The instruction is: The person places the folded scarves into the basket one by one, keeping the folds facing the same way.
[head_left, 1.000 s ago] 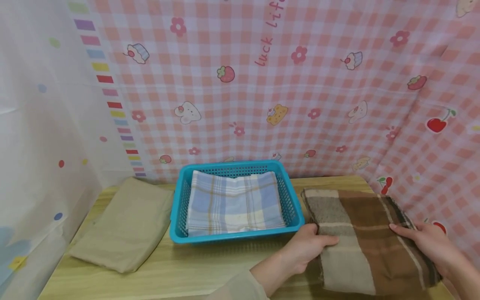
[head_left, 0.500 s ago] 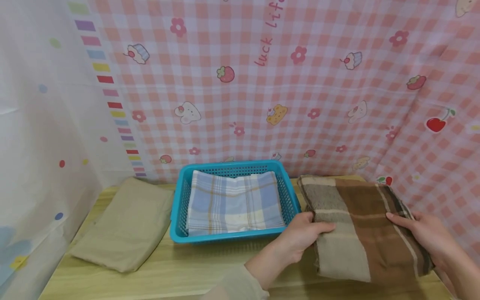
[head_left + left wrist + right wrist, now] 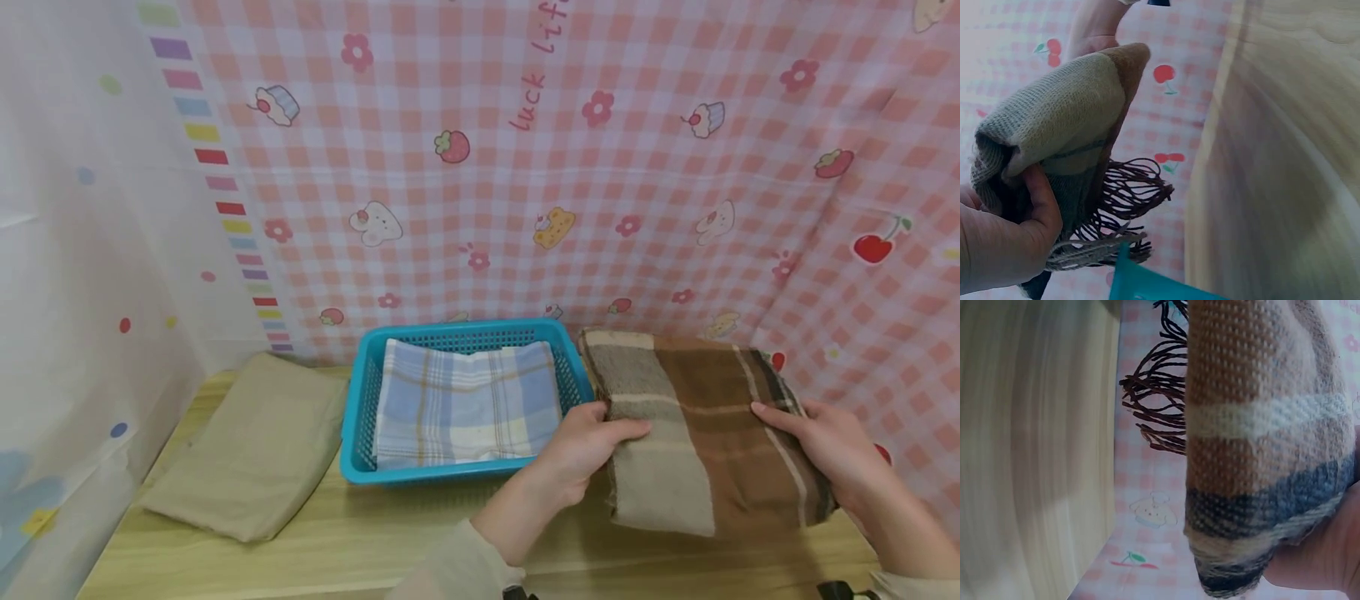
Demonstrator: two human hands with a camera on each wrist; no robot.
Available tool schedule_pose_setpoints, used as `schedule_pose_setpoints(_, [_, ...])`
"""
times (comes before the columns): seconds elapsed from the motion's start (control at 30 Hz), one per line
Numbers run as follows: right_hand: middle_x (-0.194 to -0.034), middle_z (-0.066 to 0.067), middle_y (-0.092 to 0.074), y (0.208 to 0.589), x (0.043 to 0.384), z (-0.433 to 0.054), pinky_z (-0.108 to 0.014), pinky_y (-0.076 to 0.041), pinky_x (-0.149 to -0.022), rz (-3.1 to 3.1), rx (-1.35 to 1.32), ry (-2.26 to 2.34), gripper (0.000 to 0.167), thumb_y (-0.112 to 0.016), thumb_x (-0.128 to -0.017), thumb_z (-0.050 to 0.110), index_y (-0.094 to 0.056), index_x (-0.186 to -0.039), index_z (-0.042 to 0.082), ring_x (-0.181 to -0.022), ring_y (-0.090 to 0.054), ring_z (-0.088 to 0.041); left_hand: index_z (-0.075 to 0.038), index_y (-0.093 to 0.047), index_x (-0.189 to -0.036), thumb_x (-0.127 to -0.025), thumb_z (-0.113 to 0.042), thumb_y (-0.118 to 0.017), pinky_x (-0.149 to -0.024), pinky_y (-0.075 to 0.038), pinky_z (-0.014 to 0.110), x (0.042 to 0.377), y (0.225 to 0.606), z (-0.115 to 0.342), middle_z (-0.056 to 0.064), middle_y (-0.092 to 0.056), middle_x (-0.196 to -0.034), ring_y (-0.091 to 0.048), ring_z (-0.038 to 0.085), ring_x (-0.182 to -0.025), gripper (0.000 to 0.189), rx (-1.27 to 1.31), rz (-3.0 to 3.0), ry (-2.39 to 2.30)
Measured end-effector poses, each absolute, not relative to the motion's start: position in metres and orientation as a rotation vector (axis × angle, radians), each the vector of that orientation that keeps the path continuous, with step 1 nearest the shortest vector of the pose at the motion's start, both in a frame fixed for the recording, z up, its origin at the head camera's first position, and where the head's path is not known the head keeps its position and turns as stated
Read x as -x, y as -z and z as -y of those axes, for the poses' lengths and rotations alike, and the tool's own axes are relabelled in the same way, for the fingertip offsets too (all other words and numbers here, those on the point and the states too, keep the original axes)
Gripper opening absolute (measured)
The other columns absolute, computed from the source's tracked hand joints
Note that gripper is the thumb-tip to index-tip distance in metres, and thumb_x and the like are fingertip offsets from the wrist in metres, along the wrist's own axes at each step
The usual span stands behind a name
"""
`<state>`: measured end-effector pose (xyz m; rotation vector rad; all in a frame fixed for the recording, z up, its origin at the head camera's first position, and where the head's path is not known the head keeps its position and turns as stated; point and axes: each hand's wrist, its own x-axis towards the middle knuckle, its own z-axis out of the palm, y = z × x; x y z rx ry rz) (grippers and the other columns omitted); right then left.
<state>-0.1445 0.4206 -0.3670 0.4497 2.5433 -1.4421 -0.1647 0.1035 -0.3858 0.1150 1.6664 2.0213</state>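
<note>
A folded plaid scarf (image 3: 720, 425) in brown, beige and dark stripes is held up at the right, between both hands. My left hand (image 3: 573, 454) grips its left edge, thumb on top, close by the basket's right rim. At the opposite edge my right hand (image 3: 832, 450) grips the scarf with the thumb above; its other fingers are hidden beneath. Dark fringe (image 3: 1132, 187) dangles from the scarf in the left wrist view. In the blue-green plastic basket (image 3: 465, 475) lies a folded blue and white plaid cloth (image 3: 468, 404).
A folded khaki cloth (image 3: 251, 450) lies on the left of the wooden table (image 3: 360, 550). Behind the table hangs a pink checked curtain (image 3: 480, 183) with printed cartoons, and it continues along the right side. A white dotted curtain (image 3: 82, 250) borders the left.
Both hands have carried the scarf up, away from the person and slightly left, nearer the basket. The basket, blue plaid cloth and khaki cloth have stayed in place.
</note>
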Motion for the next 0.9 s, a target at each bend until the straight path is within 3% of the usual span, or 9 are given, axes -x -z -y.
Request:
schedule_pose_setpoints(0.13, [-0.087, 0.002, -0.073, 0.366, 0.148, -0.410, -0.044, -0.062, -0.070, -2.582, -0.419, 1.492, 0.052, -0.064, -0.101, 0.055, -0.064, -0.120, 0.007, -0.076, -0.074, -0.025, 0.003, -0.035, -0.159, -0.093, -0.028, -0.079, -0.123, -0.022, 0.061, 0.167, 0.379, -0.096, 0.016, -0.030, -0.167, -0.022, 0.040, -0.155, 0.086, -0.124, -1.675, -2.039])
schedule_pose_setpoints(0.3, [-0.088, 0.004, -0.073, 0.363, 0.153, -0.399, -0.042, -0.062, -0.070, -2.604, -0.390, 1.480, 0.060, -0.063, -0.101, 0.056, -0.060, -0.128, 0.002, -0.077, -0.074, -0.023, 0.003, -0.031, -0.161, -0.093, -0.029, -0.079, -0.123, -0.021, 0.062, 0.170, 0.374, -0.085, 0.016, -0.030, -0.167, -0.022, 0.040, -0.155, 0.089, -0.153, -1.666, -2.057])
schedule_pose_setpoints(0.37, [-0.089, 0.004, -0.073, 0.361, 0.156, -0.394, -0.042, -0.062, -0.070, -2.603, -0.380, 1.481, 0.066, -0.062, -0.102, 0.056, -0.057, -0.134, -0.001, -0.078, -0.074, -0.023, 0.002, -0.036, -0.159, -0.094, -0.029, -0.078, -0.122, -0.027, 0.060, 0.172, 0.373, -0.081, 0.016, -0.043, -0.160, -0.034, 0.038, -0.150, 0.083, -0.179, -1.648, -2.062])
schedule_pose_setpoints(0.43, [-0.091, 0.004, -0.073, 0.360, 0.159, -0.388, -0.042, -0.062, -0.071, -2.605, -0.368, 1.486, 0.071, -0.062, -0.101, 0.056, -0.053, -0.140, -0.003, -0.079, -0.074, -0.023, 0.001, -0.044, -0.154, -0.095, -0.029, -0.076, -0.118, -0.036, 0.054, 0.174, 0.372, -0.077, 0.014, -0.059, -0.144, -0.052, 0.033, -0.136, 0.073, -0.202, -1.620, -2.073])
schedule_pose_setpoints(0.5, [-0.093, 0.005, -0.073, 0.358, 0.161, -0.382, -0.042, -0.062, -0.071, -2.618, -0.347, 1.491, 0.078, -0.062, -0.101, 0.056, -0.048, -0.148, -0.004, -0.079, -0.074, -0.023, -0.002, -0.056, -0.144, -0.096, -0.027, -0.075, -0.107, -0.050, 0.046, 0.177, 0.371, -0.073, 0.011, -0.072, -0.121, -0.067, 0.026, -0.111, 0.058, -0.226, -1.582, -2.090])
schedule_pose_setpoints(0.53, [-0.093, 0.004, -0.073, 0.357, 0.163, -0.379, -0.042, -0.062, -0.071, -2.623, -0.335, 1.496, 0.078, -0.062, -0.101, 0.056, -0.047, -0.149, -0.004, -0.079, -0.074, -0.023, -0.003, -0.061, -0.137, -0.097, -0.026, -0.074, -0.098, -0.055, 0.042, 0.179, 0.371, -0.072, 0.009, -0.074, -0.110, -0.070, 0.022, -0.097, 0.048, -0.235, -1.558, -2.104])
schedule_pose_setpoints(0.63, [-0.094, 0.003, -0.073, 0.355, 0.166, -0.371, -0.041, -0.062, -0.071, -2.634, -0.296, 1.513, 0.079, -0.062, -0.102, 0.055, -0.044, -0.152, -0.004, -0.079, -0.074, -0.023, -0.006, -0.069, -0.122, -0.097, -0.022, -0.074, -0.075, -0.060, 0.033, 0.183, 0.370, -0.065, 0.007, -0.076, -0.096, -0.071, 0.015, -0.077, 0.030, -0.237, -1.522, -2.140])
schedule_pose_setpoints(0.73, [-0.091, 0.001, -0.074, 0.356, 0.170, -0.363, -0.041, -0.062, -0.069, -2.639, -0.271, 1.527, 0.071, -0.062, -0.103, 0.052, -0.050, -0.145, -0.004, -0.076, -0.074, -0.024, -0.007, -0.069, -0.118, -0.096, -0.021, -0.074, -0.069, -0.059, 0.030, 0.185, 0.369, -0.059, 0.007, -0.077, -0.096, -0.072, 0.014, -0.076, 0.026, -0.224, -1.516, -2.166])
schedule_pose_setpoints(0.9, [-0.089, 0.001, -0.075, 0.356, 0.177, -0.351, -0.040, -0.062, -0.069, -2.638, -0.254, 1.532, 0.068, -0.063, -0.103, 0.051, -0.053, -0.142, -0.004, -0.075, -0.075, -0.024, -0.003, -0.069, -0.121, -0.096, -0.018, -0.073, -0.073, -0.060, 0.032, 0.188, 0.369, -0.049, 0.010, -0.077, -0.102, -0.073, 0.017, -0.082, 0.029, -0.213, -1.501, -2.198])
